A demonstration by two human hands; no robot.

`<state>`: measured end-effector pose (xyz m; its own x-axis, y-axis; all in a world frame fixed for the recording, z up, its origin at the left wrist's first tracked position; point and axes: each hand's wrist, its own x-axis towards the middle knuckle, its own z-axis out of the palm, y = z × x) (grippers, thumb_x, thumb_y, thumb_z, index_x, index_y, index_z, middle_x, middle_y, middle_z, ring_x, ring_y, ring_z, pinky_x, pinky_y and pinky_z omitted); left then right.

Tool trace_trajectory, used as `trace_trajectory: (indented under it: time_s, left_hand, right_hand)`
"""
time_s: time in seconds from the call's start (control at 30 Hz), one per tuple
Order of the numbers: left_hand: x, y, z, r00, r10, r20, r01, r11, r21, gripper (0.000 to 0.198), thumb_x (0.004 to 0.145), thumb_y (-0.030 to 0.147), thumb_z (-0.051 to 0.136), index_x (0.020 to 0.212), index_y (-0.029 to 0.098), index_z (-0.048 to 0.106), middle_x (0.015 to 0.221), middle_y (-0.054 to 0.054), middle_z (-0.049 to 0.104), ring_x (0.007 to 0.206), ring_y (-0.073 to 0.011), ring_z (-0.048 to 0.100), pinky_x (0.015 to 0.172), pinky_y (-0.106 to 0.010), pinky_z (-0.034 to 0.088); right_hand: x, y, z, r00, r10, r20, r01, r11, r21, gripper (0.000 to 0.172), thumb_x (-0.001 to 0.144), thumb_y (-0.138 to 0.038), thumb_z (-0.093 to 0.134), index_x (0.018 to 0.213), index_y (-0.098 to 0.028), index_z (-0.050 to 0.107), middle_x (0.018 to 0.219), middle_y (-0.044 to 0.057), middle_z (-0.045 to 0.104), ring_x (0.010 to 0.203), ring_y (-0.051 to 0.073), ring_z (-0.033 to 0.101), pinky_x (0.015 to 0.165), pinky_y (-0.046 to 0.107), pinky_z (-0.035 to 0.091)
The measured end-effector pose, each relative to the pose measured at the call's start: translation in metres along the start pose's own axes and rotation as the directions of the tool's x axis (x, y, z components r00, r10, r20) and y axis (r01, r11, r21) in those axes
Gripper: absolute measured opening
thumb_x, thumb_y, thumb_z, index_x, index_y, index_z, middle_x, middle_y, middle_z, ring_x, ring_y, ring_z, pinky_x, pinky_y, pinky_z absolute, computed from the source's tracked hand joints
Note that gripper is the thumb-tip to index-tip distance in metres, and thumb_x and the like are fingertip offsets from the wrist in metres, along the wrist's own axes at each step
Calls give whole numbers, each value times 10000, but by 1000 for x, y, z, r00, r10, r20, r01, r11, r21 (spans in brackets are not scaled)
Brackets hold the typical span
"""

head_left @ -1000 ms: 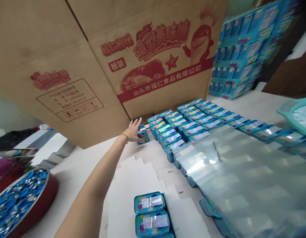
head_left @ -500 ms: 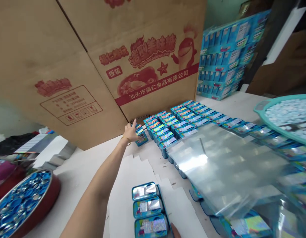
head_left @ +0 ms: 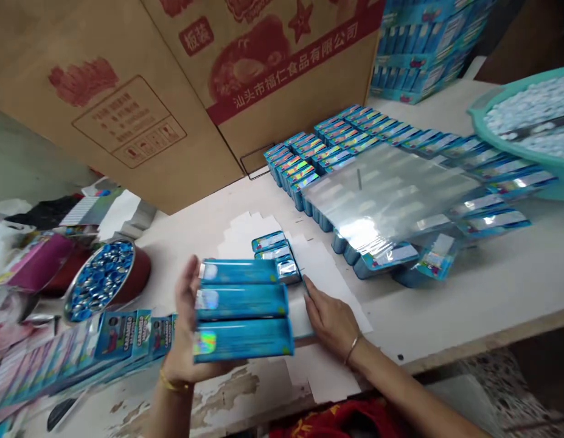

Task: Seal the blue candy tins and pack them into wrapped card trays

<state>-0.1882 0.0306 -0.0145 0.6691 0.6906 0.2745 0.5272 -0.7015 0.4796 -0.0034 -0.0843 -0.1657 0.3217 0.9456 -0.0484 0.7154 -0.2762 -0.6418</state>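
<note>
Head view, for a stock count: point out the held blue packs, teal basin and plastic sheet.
Held blue packs point(head_left: 241, 310), head view, middle pack's face.
Teal basin point(head_left: 480, 128), head view, left rim.
Plastic sheet point(head_left: 382, 194), head view, middle.

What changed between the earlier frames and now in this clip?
The left grip came back from the far end of the tin rows and now cradles a stack of three blue tins close to the person. The right grip has moved to the stack's right end, over white card. The tin rows and plastic sheet stayed put.
</note>
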Motion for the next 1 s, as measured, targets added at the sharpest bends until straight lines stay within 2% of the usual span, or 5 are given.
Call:
trace_trajectory:
  time_s: [0.2, 0.43, 0.73, 0.9, 1.0]
  left_hand:
    - [-22, 8, 48, 966, 125, 225, -121, 992, -33, 1084, 616, 447, 751, 1479, 329, 106, 1409, -116, 284, 1324, -348, 332, 1065, -513, 374]
    - [-14, 23, 48, 920, 75, 385, -180, 952, 246, 1053, 595, 336, 747, 1478, 284, 175, 1402, -147, 278, 1304, -355, 318, 1042, -507, 376]
    - [-9, 29, 66, 860, 94, 502, -320, 865, 387, 1040, 669, 463, 684, 1504, 206, 120, 1573, -156, 90, 1434, -407, 37, 1120, -615, 114]
    - [-7, 23, 82, 886, 182, 427, -362, 846, 391, 1158, 640, 599, 687, 1513, 171, 57, 1558, -177, 150, 1432, -408, 67, 1133, -614, 61]
    - [-7, 17, 80, 878, 241, 414, -397, 850, 347, 1190, 652, 704, 622, 1511, 154, 9, 1551, -204, 146, 1424, -429, 68, 1109, -643, 103]
  right_hand:
    - [-3, 2, -1, 1000, -5, 3, 5, 1000, 17, 475, 956, -229, 298, 1418, -178, 401, 1106, 86, 699, 856, 206, 682, 687, 284, 495]
    - [-8, 8, -16, 995, -94, 10, 92, 984, 151, 495, 986, -283, 264, 1480, -262, 259, 1173, 34, 663, 927, 174, 650, 744, 255, 481]
    - [-16, -3, -9, 984, -156, 81, 161, 985, -65, 500, 974, -303, 291, 1466, -216, 307, 1050, 86, 604, 830, 183, 614, 695, 273, 454]
    - [-24, -7, -9, 981, -169, -97, 186, 960, 208, 570, 972, -274, 275, 1502, -123, 126, 1068, 107, 628, 917, 199, 606, 787, 311, 490]
    - [-15, -2, -43, 921, -263, -289, 345, 893, 289, 462, 971, -296, 311, 1411, -174, 383, 1005, 91, 632, 926, 186, 592, 826, 309, 490]
